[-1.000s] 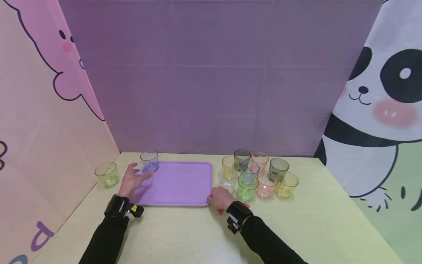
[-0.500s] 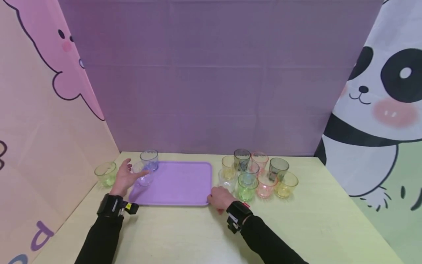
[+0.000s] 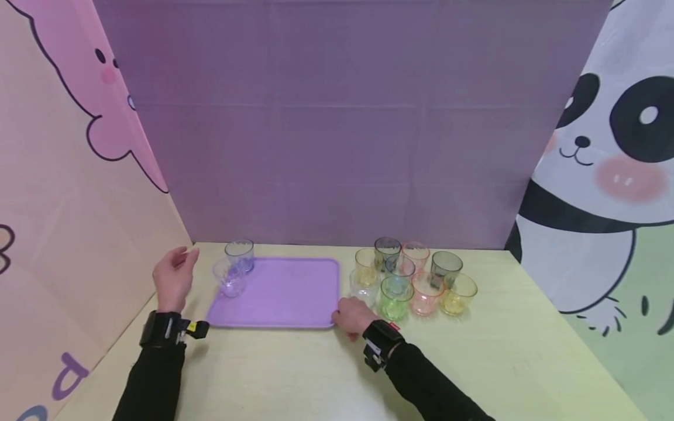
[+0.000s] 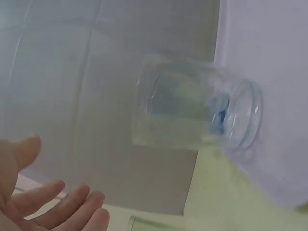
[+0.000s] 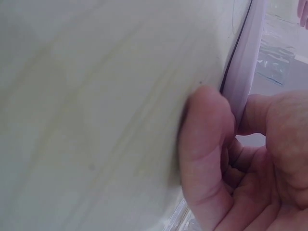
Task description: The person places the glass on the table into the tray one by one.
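A flat purple tray [image 3: 284, 298] lies on the table. On its left part stands a clear glass [image 3: 229, 280], and a bluish glass [image 3: 239, 254] stands behind it at the tray's far left corner. My left hand [image 3: 174, 280] is held left of the tray, fingers relaxed and touching no glass. In the left wrist view a green glass [image 4: 151, 224] shows only at the bottom edge; in the head view the hand hides it. My right hand [image 3: 355, 317] pinches the tray's right edge near the front corner; the right wrist view shows thumb and finger [image 5: 207, 154] on the rim.
Right of the tray, close to my right hand, several glasses stand grouped, among them a green glass [image 3: 396, 298], a pink glass [image 3: 426, 295] and a yellow glass [image 3: 458, 295]. A purple backdrop [image 3: 337, 128] rises behind the table [image 3: 295, 374], with printed side panels left and right.
My left hand has let go of the clear glass on the tray and moved left, in front of the green glass. The right hand stays on the tray's edge.
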### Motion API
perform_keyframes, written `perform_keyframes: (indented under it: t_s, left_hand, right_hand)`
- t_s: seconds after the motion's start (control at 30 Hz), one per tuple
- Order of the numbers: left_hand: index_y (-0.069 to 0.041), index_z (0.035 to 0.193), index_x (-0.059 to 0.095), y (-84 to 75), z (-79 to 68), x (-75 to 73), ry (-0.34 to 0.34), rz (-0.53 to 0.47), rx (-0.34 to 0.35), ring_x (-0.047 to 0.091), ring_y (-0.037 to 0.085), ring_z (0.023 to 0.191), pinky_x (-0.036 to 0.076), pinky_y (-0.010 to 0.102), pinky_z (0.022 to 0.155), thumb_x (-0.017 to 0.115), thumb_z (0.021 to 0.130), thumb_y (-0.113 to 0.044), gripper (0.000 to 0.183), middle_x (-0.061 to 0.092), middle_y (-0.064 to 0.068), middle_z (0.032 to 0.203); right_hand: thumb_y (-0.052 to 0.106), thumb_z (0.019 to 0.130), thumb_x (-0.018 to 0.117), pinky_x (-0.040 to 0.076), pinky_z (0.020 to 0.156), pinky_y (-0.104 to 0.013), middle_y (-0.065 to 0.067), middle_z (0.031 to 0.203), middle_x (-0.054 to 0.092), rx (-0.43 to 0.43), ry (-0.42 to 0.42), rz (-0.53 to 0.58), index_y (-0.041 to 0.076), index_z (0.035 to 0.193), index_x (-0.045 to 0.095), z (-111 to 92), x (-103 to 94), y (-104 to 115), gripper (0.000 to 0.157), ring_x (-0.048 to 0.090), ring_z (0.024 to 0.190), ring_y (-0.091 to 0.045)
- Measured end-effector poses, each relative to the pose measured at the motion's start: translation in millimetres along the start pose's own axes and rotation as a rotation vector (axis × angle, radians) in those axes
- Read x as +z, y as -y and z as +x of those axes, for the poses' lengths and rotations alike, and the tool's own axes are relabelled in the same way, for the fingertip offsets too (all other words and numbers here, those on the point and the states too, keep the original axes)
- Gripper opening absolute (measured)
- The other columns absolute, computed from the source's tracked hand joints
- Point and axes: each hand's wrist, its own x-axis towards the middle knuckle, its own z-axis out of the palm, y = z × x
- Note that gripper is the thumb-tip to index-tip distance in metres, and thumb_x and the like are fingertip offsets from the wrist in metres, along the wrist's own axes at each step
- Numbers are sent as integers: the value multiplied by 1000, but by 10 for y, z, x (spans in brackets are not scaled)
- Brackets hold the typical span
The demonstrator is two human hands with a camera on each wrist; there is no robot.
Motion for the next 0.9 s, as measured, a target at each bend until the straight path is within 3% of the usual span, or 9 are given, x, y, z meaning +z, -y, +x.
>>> perform_keyframes:
  t_s: [0.07,0.23,0.33,0.57,0.9]
  left_hand:
    - [-9,125,54,3,7,-61,-30,42,12,55,25,104,45,23,78,58,84,-42,53,60,13,116]
    - [-2,125,52,69,33,-185,-73,203,133,46,36,113,34,45,94,63,83,-29,51,55,20,121]
    - [3,128,46,119,41,-224,-85,274,177,37,42,118,27,49,99,67,80,-22,57,46,25,126]
    - [5,141,19,266,80,-269,-23,380,66,18,46,127,22,56,102,68,79,-29,85,17,30,141]
    - [6,141,2,495,129,-298,99,377,-10,19,52,126,20,59,102,64,82,-28,92,13,39,138]
  right_hand:
    - [19,89,50,44,37,-26,-8,55,56,0,2,0,8,70,53,-3,-4,5,22,54,40,-19]
    - [19,90,50,45,39,-28,-7,55,55,5,6,13,8,71,53,-4,-12,13,22,55,41,-20]
    - [18,89,50,46,40,-28,-6,52,53,-2,5,16,8,70,53,-6,-9,8,22,54,41,-19]
    - [17,86,50,46,35,-28,-5,45,50,-40,-42,-17,8,64,51,22,32,-37,24,52,33,-16]
    - [17,87,51,46,36,-28,-5,46,51,-26,-38,-28,8,64,52,22,26,-22,24,52,34,-17]
